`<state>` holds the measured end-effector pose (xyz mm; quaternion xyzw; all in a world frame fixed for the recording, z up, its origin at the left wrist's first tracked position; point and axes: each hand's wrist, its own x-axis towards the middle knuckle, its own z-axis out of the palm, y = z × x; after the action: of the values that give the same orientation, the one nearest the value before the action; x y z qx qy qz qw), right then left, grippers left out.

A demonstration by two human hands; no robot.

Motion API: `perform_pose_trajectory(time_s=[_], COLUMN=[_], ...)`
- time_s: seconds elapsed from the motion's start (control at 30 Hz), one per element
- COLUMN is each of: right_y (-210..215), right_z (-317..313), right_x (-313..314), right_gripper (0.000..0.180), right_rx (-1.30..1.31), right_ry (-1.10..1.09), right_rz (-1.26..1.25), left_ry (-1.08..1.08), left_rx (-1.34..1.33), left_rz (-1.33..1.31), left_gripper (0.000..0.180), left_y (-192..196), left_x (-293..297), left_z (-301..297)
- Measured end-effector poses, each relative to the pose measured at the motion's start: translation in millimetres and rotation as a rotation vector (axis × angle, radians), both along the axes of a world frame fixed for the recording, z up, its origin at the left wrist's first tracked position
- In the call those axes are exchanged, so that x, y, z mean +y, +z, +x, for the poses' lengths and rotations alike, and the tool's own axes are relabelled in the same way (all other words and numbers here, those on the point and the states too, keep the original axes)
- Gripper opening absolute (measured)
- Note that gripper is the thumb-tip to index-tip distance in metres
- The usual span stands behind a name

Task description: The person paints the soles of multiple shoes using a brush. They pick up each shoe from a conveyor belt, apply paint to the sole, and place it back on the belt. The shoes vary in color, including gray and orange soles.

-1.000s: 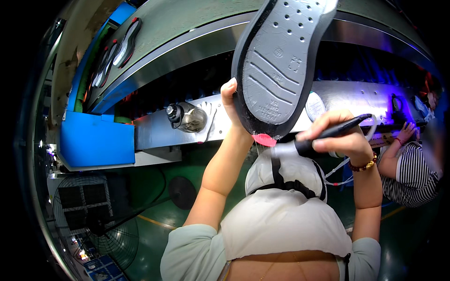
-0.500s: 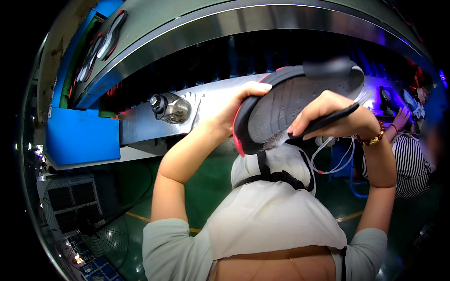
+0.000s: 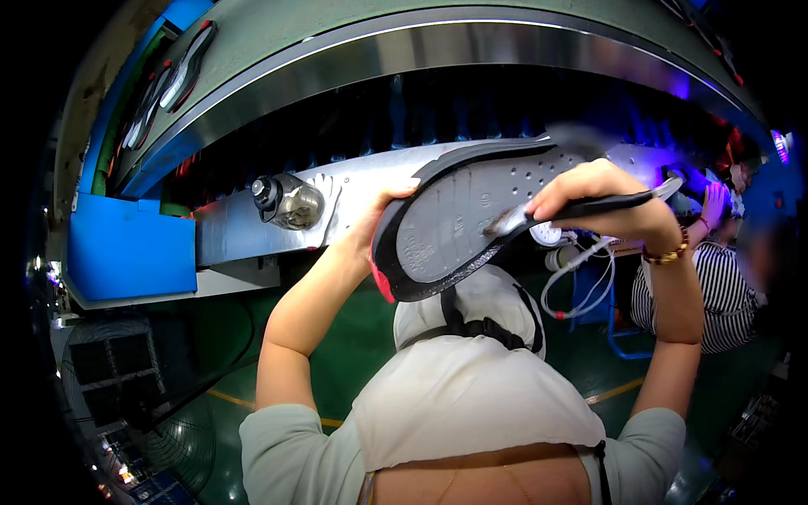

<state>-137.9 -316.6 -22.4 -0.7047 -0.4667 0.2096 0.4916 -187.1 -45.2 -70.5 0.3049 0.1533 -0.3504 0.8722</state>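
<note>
A grey shoe sole [image 3: 450,220] with a black rim and a red tip is held up tilted in front of me. Its left end is gripped at the rim by my left hand [image 3: 379,217], thumb on the near face and the other fingers hidden behind. My right hand [image 3: 602,198] is closed around the black handle of a brush [image 3: 589,205]. The pale bristles touch the sole's inner face near its lower edge. Wet-looking shine shows along the lower black rim.
Behind the sole runs a metal ledge [image 3: 227,225] with a dark bottle [image 3: 290,202] and a white glove-like item [image 3: 330,206]. Above it curves a green conveyor [image 3: 278,59] carrying several soles [image 3: 187,67]. A blue box [image 3: 139,252] stands left; a co-worker in stripes [image 3: 694,295] sits right.
The sole has shifted left and down and turned its inner face more toward me. The bristles have moved from the end near the red tip to farther along the lower edge.
</note>
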Motion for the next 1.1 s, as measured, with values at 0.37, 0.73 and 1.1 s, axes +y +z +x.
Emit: perform_pose_trajectory(time_s=[0.37, 0.73, 1.1], right_y=[37, -107, -98], right_z=[-42, 1, -44], right_x=[1, 22, 52], right_gripper=[0.024, 0.014, 0.015], right_rx=[-0.160, 0.528, -0.497], right_ry=[-0.232, -0.781, -0.677], right_rz=[0.219, 0.442, 0.228], left_ry=[0.127, 0.114, 0.384], left_rx=[-0.132, -0.165, -0.232], left_rz=[-0.274, -0.293, -0.004], left_gripper=[0.063, 0.083, 0.091], left_y=[-68, -130, -90], left_x=[59, -62, -63], left_z=[45, 51, 47])
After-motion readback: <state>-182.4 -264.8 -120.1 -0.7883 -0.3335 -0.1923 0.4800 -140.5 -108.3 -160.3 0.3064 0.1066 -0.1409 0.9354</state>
